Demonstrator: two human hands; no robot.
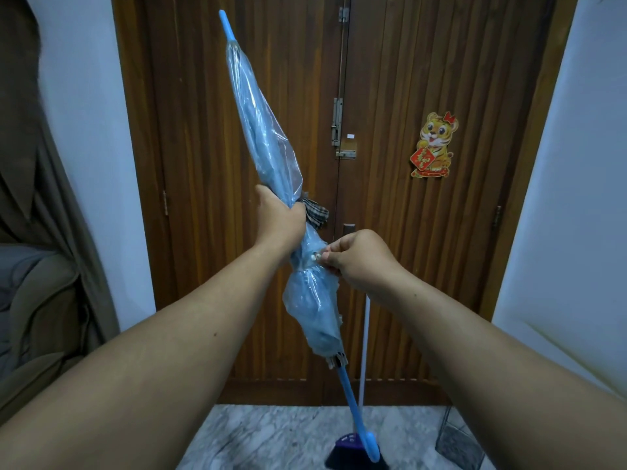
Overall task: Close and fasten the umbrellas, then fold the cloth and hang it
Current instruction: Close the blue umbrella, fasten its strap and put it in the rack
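Observation:
I hold a closed, translucent blue umbrella [268, 144] slanted in front of the door, its tip up at the left and its curved blue handle [366, 442] down near the floor. My left hand [280, 218] grips the folded canopy around its middle. Just below, my right hand [359, 259] pinches the strap at its small metal snap [317, 256], where the canopy is cinched tight. A checked cloth [317, 213] hangs on the door behind the umbrella, mostly hidden by my left hand.
A brown wooden double door [407, 232] with latches fills the view ahead, a tiger sticker [432, 145] on it. A broom [356, 452] with a white stick leans against the door at the bottom. A brown curtain [51, 232] hangs at the left. The floor is grey marble [271, 439].

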